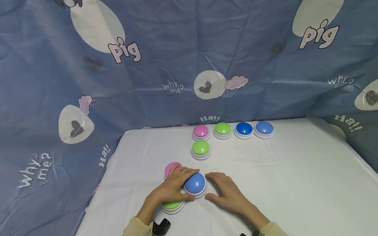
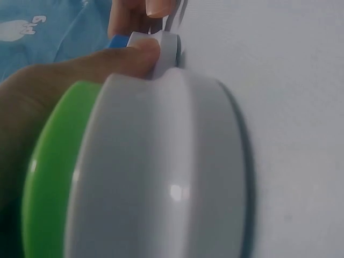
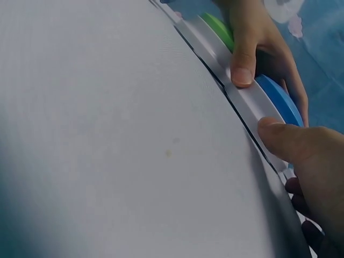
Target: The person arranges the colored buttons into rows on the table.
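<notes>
In the head view a light-blue push button [image 1: 195, 183] with a white round base sits low on the table. My left hand [image 1: 174, 183] grips its left side, fingers at the far edge and thumb at the near edge. That hand reaches over a pink button [image 1: 172, 168] and a green button [image 1: 172, 205], both partly hidden. My right hand [image 1: 227, 193] is at the blue button's right side, fingers and thumb spread in a loose curve. In the right wrist view both thumbs are at the white base [image 3: 260, 102]. The green button's base [image 2: 156, 172] fills the left wrist view.
Along the back edge stand a pink button [image 1: 200, 131], a green button [image 1: 222, 129], a dark-blue button [image 1: 244, 129] and a light-blue button [image 1: 264, 128]. Another green button [image 1: 200, 148] is just in front. A printed blue cloth [image 1: 165, 108] hangs behind the white table [image 1: 295, 183].
</notes>
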Motion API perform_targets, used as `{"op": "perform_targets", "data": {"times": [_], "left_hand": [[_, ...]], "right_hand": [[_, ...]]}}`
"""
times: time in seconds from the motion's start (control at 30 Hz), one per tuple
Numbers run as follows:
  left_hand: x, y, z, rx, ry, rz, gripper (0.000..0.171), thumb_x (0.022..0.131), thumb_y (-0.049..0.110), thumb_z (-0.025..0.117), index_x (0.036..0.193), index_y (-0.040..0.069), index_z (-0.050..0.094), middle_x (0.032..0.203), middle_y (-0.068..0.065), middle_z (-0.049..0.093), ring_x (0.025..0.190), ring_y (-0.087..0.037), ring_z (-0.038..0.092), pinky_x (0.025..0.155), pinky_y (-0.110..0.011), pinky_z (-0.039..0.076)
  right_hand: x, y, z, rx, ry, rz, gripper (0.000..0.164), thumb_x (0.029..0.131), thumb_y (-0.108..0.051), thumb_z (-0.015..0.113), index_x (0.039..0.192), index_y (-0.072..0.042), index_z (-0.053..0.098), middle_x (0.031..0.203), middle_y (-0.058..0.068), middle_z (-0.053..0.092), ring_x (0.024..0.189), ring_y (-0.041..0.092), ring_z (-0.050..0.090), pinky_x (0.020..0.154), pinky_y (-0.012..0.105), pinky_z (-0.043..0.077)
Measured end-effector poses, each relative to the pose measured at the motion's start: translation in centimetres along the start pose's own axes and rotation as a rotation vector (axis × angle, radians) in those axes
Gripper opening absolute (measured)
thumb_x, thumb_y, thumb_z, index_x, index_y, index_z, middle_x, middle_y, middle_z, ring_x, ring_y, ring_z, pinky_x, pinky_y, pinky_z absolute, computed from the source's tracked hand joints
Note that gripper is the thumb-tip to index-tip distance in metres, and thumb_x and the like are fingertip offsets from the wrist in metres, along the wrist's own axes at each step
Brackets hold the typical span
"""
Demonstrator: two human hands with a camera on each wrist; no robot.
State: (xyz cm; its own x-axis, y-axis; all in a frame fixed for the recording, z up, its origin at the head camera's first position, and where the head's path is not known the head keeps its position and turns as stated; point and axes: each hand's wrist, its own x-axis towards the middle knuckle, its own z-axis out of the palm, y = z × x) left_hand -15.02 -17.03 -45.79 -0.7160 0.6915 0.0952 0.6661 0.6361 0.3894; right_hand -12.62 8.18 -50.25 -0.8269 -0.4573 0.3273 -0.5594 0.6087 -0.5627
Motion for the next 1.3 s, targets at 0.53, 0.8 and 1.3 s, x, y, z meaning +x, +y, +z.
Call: {"op": "perform_targets", "data": {"times": [0.53, 0.8, 1.3], "left_hand": [[0.2, 0.4, 0.5, 0.01, 0.053, -0.014, 0.088, 0.069, 0.052, 0.078, 0.142, 0.019, 0.043, 0.131, 0.007, 0.056, 0.123, -0.012, 0.048, 0.113, -0.053, 0.014], [0.7, 0.5, 0.8, 0.011, 0.19, 0.011, 0.077, 0.07, 0.054, 0.076, 0.137, 0.028, 0.048, 0.132, 0.012, 0.057, 0.117, -0.01, 0.053, 0.113, -0.053, 0.017], [3.9, 1.2, -1.1, -0.072, 0.095, 0.058, 0.071, 0.084, 0.044, 0.067, 0.144, 0.022, 0.039, 0.145, -0.005, 0.046, 0.133, -0.025, 0.039, 0.118, -0.049, 0.017]], "right_hand": [[0.0, -0.2, 0.6, -0.06, 0.06, -0.034, 0.062, 0.078, -0.049, 0.071, 0.128, -0.015, 0.055, 0.125, -0.003, 0.058, 0.119, 0.015, 0.05, 0.095, 0.041, 0.041], [0.1, 0.1, 0.6, 0.12, 0.104, -0.028, 0.072, 0.084, -0.04, 0.069, 0.143, -0.017, 0.036, 0.136, -0.003, 0.05, 0.126, 0.012, 0.045, 0.104, 0.037, 0.038], [1.3, 0.7, -1.1, 0.356, 0.169, 0.014, 0.067, 0.086, -0.016, 0.069, 0.143, -0.008, 0.034, 0.139, 0.009, 0.047, 0.116, 0.024, 0.056, 0.093, 0.04, 0.05]]}}
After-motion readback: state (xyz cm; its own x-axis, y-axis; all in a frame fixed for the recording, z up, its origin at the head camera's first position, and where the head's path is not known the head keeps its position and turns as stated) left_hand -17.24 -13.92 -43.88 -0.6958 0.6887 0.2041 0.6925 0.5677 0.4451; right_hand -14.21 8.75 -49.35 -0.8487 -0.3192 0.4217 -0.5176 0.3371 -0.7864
